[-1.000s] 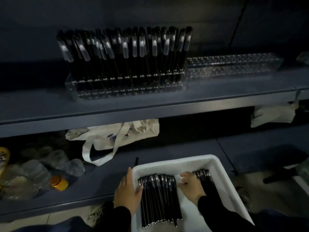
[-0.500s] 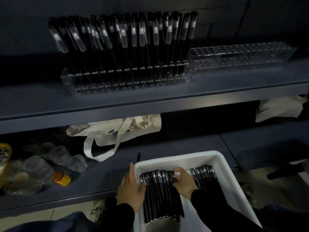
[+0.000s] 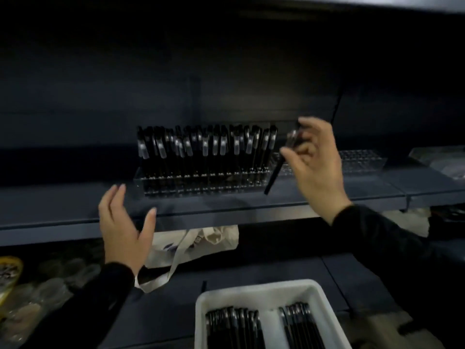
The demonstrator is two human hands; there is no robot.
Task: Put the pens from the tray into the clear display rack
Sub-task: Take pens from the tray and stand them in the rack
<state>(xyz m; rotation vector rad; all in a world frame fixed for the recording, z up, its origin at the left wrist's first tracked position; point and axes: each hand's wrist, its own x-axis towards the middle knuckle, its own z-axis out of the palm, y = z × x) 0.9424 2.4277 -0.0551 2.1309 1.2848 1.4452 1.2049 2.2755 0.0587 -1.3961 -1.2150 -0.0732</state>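
From the head camera, the right hand is raised in front of the upper shelf, its grip closed around a small bunch of black pens; motion blur hides how many. One held pen slants down and to the left out of the fingers, its lower tip just in front of the right end of the full rack. The left hand is lifted below and left of that rack, palm turned inward, fingers spread and grasping nothing; its fingertips overlap the front edge of the shelf.

The full rack is clear and stands on the upper shelf, packed with upright black pens with pale clips. To its right on the same shelf sits a second clear rack, partly hidden behind the right hand; the part that shows has no pens in it.

At the bottom, a white tray holds two groups of black pens lying lengthwise, a larger one on the left and a smaller one on the right, with bare tray floor between them. A cloth bag lies on the lower shelf under the upper one, and clear plastic items lie blurred at far left.
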